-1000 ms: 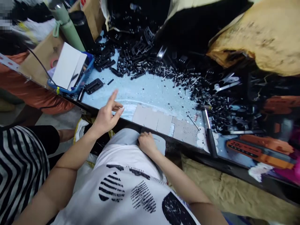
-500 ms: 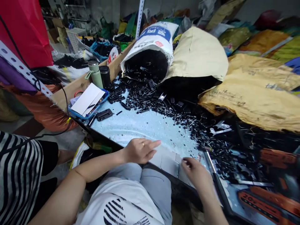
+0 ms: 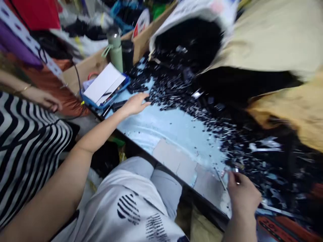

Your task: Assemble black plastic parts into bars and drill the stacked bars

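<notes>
Black parts lie just beyond my half-open left hand — my right hand curls at the hammer, grip unclear.

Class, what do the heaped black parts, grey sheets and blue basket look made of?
Black parts: plastic or coated metal, slightly shiny; small glints, blurred, so uncertain. Grey sheets: possibly card or vinyl, matt; no glare. Blue basket: probably plastic, smooth; even colour.

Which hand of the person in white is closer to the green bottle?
Left. The left hand is on the near side of the green bottle, slightly to its right, by the black parts; the right hand is much farther right.
</notes>
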Available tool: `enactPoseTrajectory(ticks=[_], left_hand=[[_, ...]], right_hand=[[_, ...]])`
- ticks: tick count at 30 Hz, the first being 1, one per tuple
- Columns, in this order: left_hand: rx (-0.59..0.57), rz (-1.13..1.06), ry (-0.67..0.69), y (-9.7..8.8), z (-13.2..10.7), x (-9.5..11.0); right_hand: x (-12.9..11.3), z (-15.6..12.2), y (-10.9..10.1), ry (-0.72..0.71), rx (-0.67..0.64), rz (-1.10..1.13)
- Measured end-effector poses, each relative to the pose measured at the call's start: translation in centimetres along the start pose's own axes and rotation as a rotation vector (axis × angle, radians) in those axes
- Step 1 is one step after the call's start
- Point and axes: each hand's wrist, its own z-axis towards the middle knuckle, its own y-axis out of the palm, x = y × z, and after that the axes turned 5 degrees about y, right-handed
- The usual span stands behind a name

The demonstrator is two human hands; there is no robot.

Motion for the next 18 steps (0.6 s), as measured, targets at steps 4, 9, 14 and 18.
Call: enactPoseTrajectory(ticks=[4,9,14,18], left_hand=[[-0.376,-0.176,-0.098,-2.4,-8.0,-0.4],[-0.643,-0.173,-0.491,-1.2,-17.1,-6.2],[-0.488,-0.118,-0.96,4.8,-22.3,-13.2],[-0.446,-0.123,-1.141,8.6,-24.9,-15.4]], right_hand=[[-2.4,-0.6,1.7,-0.019,0.067,0.14],[-5.2,-1.9,2.1,-0.031,0.091,0.202],[-6.6,-3.0,2.0,-0.093,0.103,0.225],[-6.3,-3.7,2.4,-0.089,0.074,0.175]])
